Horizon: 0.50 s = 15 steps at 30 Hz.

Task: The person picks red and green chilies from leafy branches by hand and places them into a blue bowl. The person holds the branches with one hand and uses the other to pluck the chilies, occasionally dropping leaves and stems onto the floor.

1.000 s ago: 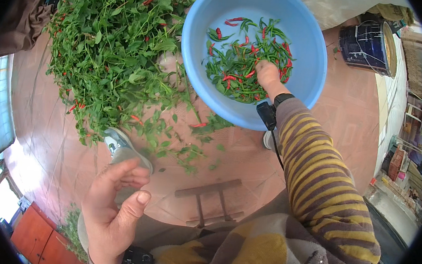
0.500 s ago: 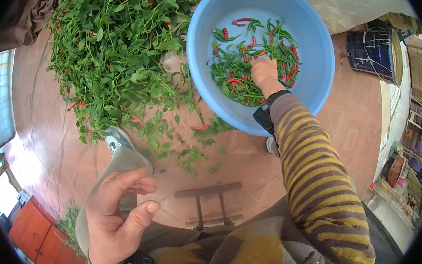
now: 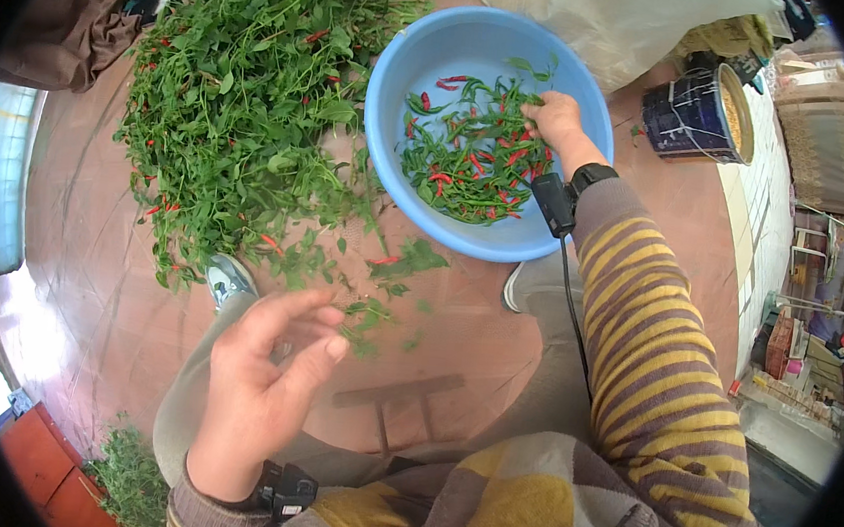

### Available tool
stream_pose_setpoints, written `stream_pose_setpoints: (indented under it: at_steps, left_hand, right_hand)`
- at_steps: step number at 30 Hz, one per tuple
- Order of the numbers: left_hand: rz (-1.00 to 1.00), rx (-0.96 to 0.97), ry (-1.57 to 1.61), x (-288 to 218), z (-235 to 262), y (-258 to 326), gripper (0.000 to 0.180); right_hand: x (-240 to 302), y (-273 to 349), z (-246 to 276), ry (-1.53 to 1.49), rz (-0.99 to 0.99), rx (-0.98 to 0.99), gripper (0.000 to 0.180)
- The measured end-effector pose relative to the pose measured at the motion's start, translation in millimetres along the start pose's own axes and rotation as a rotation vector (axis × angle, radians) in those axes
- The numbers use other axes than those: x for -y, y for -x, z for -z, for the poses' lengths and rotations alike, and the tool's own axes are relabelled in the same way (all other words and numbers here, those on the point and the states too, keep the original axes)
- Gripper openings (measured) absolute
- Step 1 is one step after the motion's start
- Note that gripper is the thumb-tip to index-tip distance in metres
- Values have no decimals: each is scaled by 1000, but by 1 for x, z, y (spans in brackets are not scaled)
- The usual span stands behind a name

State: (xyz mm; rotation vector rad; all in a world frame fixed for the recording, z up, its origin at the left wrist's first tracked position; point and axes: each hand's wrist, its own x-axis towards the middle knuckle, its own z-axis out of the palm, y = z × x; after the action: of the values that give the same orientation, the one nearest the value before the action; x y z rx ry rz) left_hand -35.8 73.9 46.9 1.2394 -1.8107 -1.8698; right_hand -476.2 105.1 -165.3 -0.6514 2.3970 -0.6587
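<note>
Right hand (image 3: 558,120) was over the blue basin (image 3: 388,125), inside its right side, fingers bent inward. Green matter showed at the fingertips; whether it was gripped, could not tell. A leafy sprig (image 3: 537,70) stood just above and left of those fingers, by the far wall.

Red and green peppers (image 3: 471,167) lay heaped on the basin floor, below and left of the right hand's grip, nearest ones close to the fingers.

Left hand (image 3: 254,399) hung open, well apart from the basin, toward the wearer; thumb clear of the curved fingers, nothing between. Beyond it, up and left, a large pile of pepper plants (image 3: 245,108) covered the tiles, left of the basin. Right of the right hand: a dark bucket (image 3: 694,117). Above it: a pale plastic sheet (image 3: 618,30).
</note>
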Motion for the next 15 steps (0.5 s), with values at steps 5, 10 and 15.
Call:
stream_pose_setpoints:
  at_steps: [5,10,15]
  left_hand:
    - [-84,41,-57,18,-10,19,30]
    - [-61,61,-67,26,-26,5,30]
    - [-56,120,-21,27,-47,-9,30]
  right_hand:
    - [16,46,42,-252,-78,-81,24]
    - [40,94,79,-731,-26,-177,36]
    - [50,113,97,-709,27,-183,27]
